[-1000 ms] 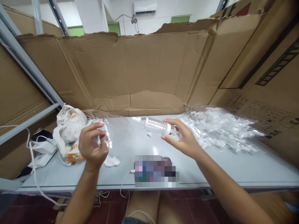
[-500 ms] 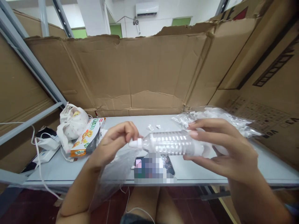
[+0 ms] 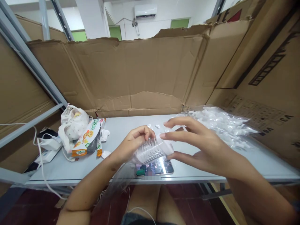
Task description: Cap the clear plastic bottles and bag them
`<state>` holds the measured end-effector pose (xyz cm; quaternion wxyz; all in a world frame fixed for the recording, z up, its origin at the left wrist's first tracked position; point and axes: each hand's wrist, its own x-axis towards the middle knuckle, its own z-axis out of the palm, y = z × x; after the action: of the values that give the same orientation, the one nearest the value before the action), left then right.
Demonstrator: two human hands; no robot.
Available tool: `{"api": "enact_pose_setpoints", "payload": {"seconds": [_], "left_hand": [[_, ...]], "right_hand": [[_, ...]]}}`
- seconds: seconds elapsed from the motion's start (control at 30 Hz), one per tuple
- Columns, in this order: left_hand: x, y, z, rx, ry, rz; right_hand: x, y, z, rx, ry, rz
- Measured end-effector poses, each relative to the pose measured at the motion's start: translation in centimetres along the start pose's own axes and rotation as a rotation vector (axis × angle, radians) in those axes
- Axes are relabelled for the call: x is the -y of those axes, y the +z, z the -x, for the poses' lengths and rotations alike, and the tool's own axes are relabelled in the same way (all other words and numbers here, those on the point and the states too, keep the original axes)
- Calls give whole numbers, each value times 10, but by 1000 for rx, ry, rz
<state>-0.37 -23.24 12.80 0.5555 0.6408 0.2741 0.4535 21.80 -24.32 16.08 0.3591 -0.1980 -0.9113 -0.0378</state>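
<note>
A clear ribbed plastic bottle [image 3: 150, 152] is held low over the table, tilted with its base toward the right. My left hand [image 3: 138, 139] is closed, its fingers curled on the rim of a clear plastic bag [image 3: 123, 178] that hangs down past the table's front edge. The bottle's left part lies at the bag's mouth, and its nozzle is hidden from view. Around the bottle's base, the thumb and fingers of my right hand [image 3: 199, 143] grip it from the right. Under the bottle a phone [image 3: 164, 167] with a lit screen lies flat on the table.
At the back right lies a big clear bag of white pieces [image 3: 217, 125]. On the left are a white cloth bag [image 3: 73, 120], an orange-and-white snack box [image 3: 87, 137], crumpled tissue [image 3: 104, 135] and chargers with cables [image 3: 48, 144]. A cardboard wall [image 3: 140, 72] closes off the back.
The bottle has moved left and tilted, its nozzle end passing out of sight toward the bag in my left hand. My right hand has followed it leftward; my left hand has shifted right.
</note>
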Motion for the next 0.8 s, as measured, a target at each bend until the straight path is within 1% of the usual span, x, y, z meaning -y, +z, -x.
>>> {"api": "enact_pose_setpoints", "payload": {"seconds": [0.07, 0.2, 0.3, 0.4, 0.5, 0.57, 0.7, 0.8], "left_hand": [[4, 3, -3, -36, -36, 89], [13, 7, -7, -106, -97, 184], [17, 6, -10, -145, -66, 261], [15, 2, -11, -175, -6, 312], [5, -1, -10, -139, 96, 427], [-2, -3, -10, -116, 171, 466], [-9, -2, -10, -112, 323, 347], [-9, 3, -10, -135, 353, 303]], "right_hand": [[2, 7, -5, -31, 31, -83], [8, 22, -15, -111, 83, -251], [13, 32, -23, -76, 51, -252], [14, 37, -27, -71, 1, -183], [11, 38, -27, -140, -43, -109], [8, 38, -25, -179, -55, -73], [5, 41, -22, -203, -58, -54], [5, 47, -21, -282, -65, 37]]}}
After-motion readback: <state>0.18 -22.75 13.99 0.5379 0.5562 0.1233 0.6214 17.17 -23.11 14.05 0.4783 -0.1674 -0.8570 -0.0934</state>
